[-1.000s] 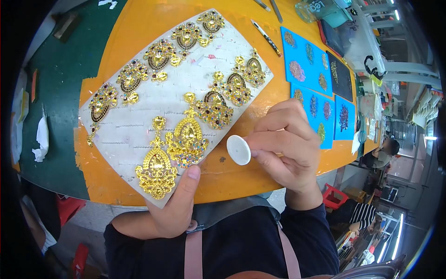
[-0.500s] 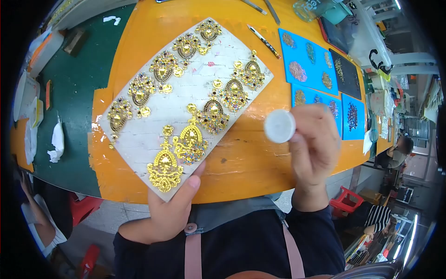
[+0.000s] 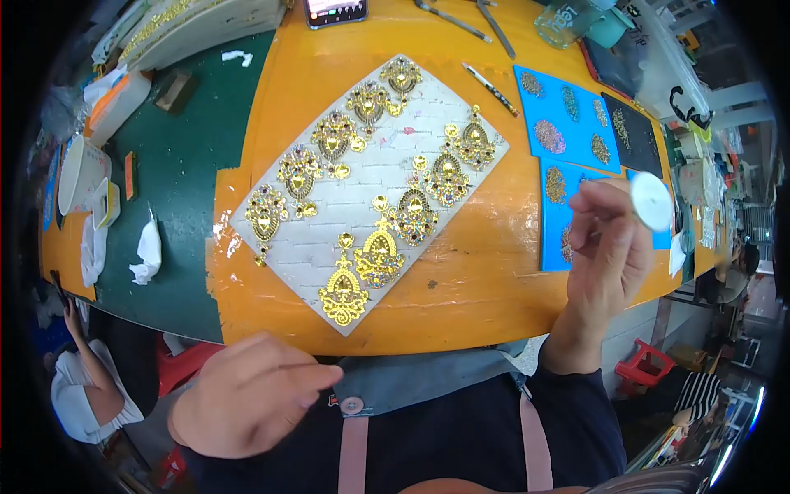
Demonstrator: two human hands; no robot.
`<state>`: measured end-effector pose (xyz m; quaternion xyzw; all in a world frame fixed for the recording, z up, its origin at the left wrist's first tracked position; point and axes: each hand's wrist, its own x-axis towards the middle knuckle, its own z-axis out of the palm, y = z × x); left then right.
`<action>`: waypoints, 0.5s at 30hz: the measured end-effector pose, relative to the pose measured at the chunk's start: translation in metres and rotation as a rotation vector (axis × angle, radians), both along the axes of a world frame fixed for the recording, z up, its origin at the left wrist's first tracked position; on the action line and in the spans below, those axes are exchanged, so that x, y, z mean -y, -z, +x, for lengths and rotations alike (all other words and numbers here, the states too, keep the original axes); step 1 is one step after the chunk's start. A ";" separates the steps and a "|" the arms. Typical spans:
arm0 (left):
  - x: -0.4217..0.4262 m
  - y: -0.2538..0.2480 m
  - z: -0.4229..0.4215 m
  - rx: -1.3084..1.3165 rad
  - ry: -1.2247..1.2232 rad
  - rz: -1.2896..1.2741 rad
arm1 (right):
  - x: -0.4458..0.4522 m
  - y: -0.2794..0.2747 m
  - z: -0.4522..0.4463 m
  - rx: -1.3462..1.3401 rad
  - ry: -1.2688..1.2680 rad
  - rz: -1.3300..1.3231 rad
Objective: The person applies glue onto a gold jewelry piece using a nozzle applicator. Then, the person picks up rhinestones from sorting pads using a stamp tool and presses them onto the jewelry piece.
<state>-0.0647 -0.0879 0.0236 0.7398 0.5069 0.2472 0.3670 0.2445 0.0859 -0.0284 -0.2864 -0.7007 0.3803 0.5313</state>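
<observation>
My right hand (image 3: 607,251) is raised over the right side of the table, its fingers closed on the edge of a round white lid (image 3: 652,202). Below the table's front edge, my left hand (image 3: 251,397) is loosely closed, and I see nothing in it. A grey-white board (image 3: 370,169) lies tilted on the table, apart from both hands. Two rows of gold ornaments run along it, many set with coloured stones. Those at its near corner, such as the gold ornament (image 3: 343,295), look mostly plain gold.
Blue trays (image 3: 527,140) and a black tray (image 3: 646,152) hold small heaps of stones at the right. A pen (image 3: 491,89), tweezers (image 3: 496,29), a phone (image 3: 336,11) and a glass jar (image 3: 564,20) are farther back. Crumpled white tissue (image 3: 148,253) lies left. Other people sit nearby.
My left hand has let go of the board and drawn back toward my body. The board now rests on the table. My right hand has carried the white lid rightward, over the trays.
</observation>
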 end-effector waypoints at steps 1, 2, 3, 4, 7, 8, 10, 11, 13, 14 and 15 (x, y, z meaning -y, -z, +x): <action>-0.008 -0.006 0.007 -0.064 0.019 0.209 | 0.004 0.000 -0.003 0.028 0.091 -0.092; -0.013 -0.014 0.015 -0.075 0.027 0.226 | 0.001 0.001 -0.005 0.032 0.064 -0.120; -0.018 -0.023 0.022 -0.121 0.094 0.382 | -0.002 0.001 -0.007 0.035 0.061 -0.199; -0.023 -0.034 0.025 -0.167 0.165 0.537 | -0.005 0.002 -0.008 0.036 0.058 -0.277; -0.048 -0.072 0.021 -0.289 0.538 0.617 | -0.014 0.006 -0.012 -0.022 0.004 -0.400; -0.050 -0.075 0.030 -0.296 0.549 0.629 | -0.016 0.006 -0.012 -0.031 0.013 -0.387; -0.052 -0.077 0.051 -0.220 0.311 0.563 | -0.020 0.007 -0.013 -0.062 0.007 -0.451; -0.052 -0.076 0.053 -0.220 0.300 0.558 | -0.021 0.008 -0.014 -0.085 0.015 -0.465; -0.053 -0.071 0.051 -0.212 0.399 0.567 | -0.022 0.010 -0.011 -0.037 0.022 -0.470; -0.054 -0.066 0.048 -0.211 0.436 0.567 | -0.023 0.012 -0.006 0.003 0.038 -0.467; -0.054 -0.061 0.043 -0.217 0.464 0.563 | -0.026 0.016 -0.017 0.013 -0.010 -0.477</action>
